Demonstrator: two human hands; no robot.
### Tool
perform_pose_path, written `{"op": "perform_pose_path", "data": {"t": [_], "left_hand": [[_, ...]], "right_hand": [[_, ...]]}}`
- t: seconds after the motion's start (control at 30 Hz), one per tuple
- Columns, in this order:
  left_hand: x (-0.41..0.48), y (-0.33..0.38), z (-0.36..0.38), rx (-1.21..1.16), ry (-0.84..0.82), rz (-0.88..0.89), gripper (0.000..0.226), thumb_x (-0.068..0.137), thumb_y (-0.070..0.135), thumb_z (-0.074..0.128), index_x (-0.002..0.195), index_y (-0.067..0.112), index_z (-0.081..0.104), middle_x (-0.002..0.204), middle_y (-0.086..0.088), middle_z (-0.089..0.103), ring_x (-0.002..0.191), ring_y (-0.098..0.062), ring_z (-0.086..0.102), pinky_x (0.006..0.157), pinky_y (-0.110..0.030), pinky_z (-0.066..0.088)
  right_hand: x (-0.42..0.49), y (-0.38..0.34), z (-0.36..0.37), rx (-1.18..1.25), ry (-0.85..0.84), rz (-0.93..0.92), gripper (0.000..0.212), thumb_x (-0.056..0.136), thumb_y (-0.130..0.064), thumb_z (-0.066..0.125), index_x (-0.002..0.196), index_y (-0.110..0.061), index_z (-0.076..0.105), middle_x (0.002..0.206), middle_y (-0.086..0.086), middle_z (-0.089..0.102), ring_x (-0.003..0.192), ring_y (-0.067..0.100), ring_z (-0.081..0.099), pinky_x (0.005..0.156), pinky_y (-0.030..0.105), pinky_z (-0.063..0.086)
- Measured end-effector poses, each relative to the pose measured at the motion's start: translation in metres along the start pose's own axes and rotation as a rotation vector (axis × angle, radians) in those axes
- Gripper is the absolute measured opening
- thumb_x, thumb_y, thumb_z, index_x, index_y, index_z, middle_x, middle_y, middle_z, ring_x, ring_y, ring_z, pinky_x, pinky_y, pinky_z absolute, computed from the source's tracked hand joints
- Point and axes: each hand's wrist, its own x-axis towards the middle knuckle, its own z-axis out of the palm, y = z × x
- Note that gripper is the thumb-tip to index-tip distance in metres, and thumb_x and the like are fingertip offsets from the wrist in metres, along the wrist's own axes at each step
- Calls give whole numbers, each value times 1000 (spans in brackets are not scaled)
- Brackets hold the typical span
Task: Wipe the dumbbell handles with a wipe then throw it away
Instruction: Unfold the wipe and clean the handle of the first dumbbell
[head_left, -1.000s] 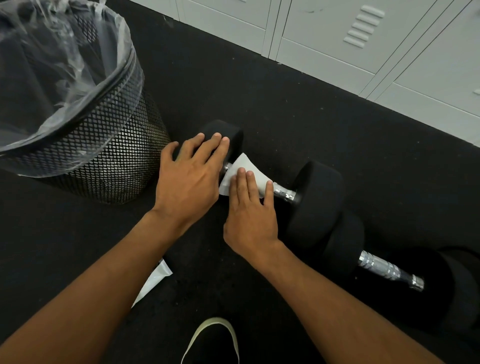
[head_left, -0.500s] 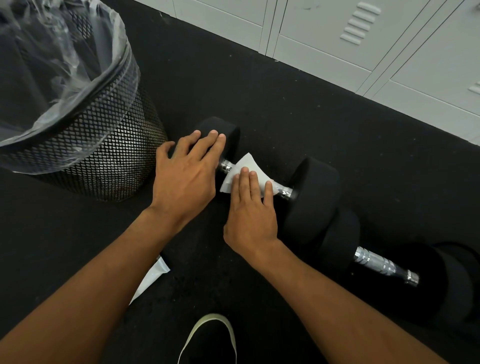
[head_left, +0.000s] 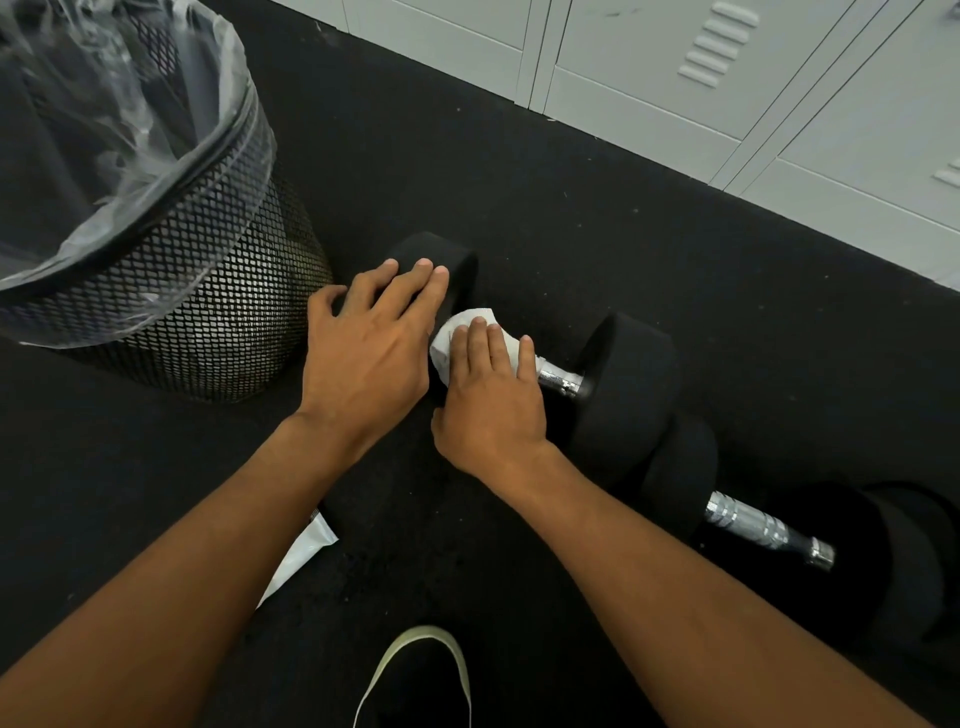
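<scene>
Both bare forearms (head_left: 649, 561) stretch forward and converge, the left hand (head_left: 363, 353) lying palm-down with fingers straight and slightly spread, the right hand (head_left: 488, 400) just beside it, also palm-down, its fingers straight, close together and pressing downward.

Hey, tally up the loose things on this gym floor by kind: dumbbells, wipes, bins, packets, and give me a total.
Dumbbells with a handle showing: 2
Wipes: 1
Mesh bins: 1
White packets: 1
Total: 5
</scene>
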Motion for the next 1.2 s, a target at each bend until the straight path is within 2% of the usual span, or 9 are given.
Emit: {"op": "perform_pose_path", "data": {"t": [0.17,0.3,0.63,0.8,0.93,1.03,1.2], "left_hand": [[1,-1,1,4,-3,4,53,97,31,37,148,17,42,152,-3,47,136,-28,44,97,-55,37],[0,-1,2,-2,3,7,52,98,28,45,149,17,41,152,-4,46,136,-29,44,98,-56,36],[0,0,-1,1,-17,1,58,95,33,28,149,17,42,152,-3,46,136,-29,44,97,-55,37],[-2,0,1,-4,-12,-1,54,97,32,36,149,17,40,154,-3,44,137,-29,42,98,-56,36],[-1,0,-1,11,-37,13,55,98,32,34,150,17,38,154,-3,43,137,-29,43,97,-56,37],[3,-4,-5,57,-65,50,55,99,31,42,151,18,35,155,-3,41,137,-29,42,98,-54,38],[9,-9,-14,159,-107,118,55,102,36,31,153,17,31,156,-4,39,137,-29,43,98,-53,38]], "right_hand": [[-20,2,7,-56,-3,-17,84,99,-44,39,156,-4,-8,164,18,-12,152,32,-9,120,57,-2],[-13,1,6,-37,0,-5,84,99,-42,40,156,-5,-8,164,18,-12,152,32,-10,120,57,-5],[-16,-1,10,-73,-10,-21,85,98,-42,40,155,-4,-11,163,19,-16,151,33,-13,120,57,-3],[-26,2,15,-79,-10,-9,89,96,-43,45,155,-4,-10,164,17,-15,152,31,-12,120,58,-3],[-22,0,10,-55,-27,15,89,96,-43,44,156,-3,-8,164,18,-13,152,31,-11,120,57,-3],[-12,-3,3,-58,-45,19,88,96,-43,44,156,-2,-7,164,19,-10,152,31,-10,121,57,-3],[-9,-4,-1,-76,-76,23,91,95,-43,46,156,-1,-6,164,20,-8,152,32,-7,121,55,-3]]}}
